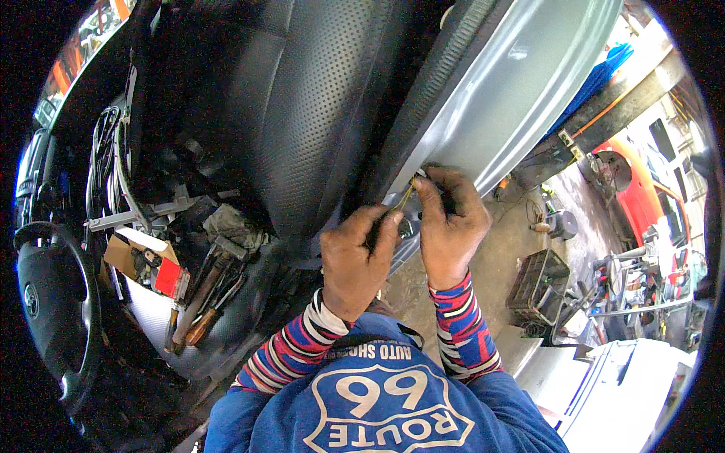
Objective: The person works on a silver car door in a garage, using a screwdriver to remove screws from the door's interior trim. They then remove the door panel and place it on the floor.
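Thin yellow wires [406,198] stretch between my two hands, beside the silver car body panel [513,83]. My left hand [356,253] is closed, with the wires pinched between thumb and forefinger at their lower end. Higher up and to the right, my right hand [455,223] pinches the same wires near a small dark opening at the panel's edge. Whatever the wires run into there is mostly hidden by my fingers. A black perforated car seat [302,113] lies just left of the panel.
Hand tools, including a hammer [208,283] and a wooden-handled tool [202,326], lie beside an open cardboard box [140,260] at left. Further left is the steering wheel [83,317]. A black crate [538,287] stands on the floor at right, near a red vehicle [638,192].
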The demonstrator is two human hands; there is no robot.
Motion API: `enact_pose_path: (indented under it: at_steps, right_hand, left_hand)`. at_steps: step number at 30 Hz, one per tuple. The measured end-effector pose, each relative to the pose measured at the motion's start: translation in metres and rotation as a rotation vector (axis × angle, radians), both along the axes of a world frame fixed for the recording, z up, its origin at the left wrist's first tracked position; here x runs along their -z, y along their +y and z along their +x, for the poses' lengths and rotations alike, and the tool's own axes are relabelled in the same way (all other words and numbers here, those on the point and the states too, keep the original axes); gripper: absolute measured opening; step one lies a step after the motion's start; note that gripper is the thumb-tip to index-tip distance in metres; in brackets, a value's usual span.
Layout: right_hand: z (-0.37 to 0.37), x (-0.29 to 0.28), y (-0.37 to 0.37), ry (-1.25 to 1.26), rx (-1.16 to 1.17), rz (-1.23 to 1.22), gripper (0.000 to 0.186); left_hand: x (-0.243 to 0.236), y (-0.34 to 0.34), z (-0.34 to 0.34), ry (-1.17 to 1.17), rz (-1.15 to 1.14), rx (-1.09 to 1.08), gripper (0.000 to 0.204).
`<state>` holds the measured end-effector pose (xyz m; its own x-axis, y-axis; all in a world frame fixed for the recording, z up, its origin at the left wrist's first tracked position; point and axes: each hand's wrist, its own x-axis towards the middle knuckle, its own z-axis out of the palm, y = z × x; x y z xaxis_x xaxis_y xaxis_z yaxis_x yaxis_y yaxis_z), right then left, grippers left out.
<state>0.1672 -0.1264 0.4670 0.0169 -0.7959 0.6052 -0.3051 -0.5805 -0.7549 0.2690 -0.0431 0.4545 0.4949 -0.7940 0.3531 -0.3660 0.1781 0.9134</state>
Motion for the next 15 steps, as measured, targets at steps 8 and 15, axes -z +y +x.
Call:
enact_pose_path:
  at_steps: [8, 15]
  right_hand:
    - [0.0005, 0.0001, 0.0043, 0.016, 0.056, 0.088, 0.011]
    - [0.0027, 0.0006, 0.0051, 0.098, 0.047, -0.074, 0.013]
  left_hand:
    - [0.0010, -0.0014, 0.0000, 0.046, -0.023, 0.018, 0.013]
    - [0.0067, -0.0058, -0.0017, 0.032, -0.010, 0.017, 0.012]
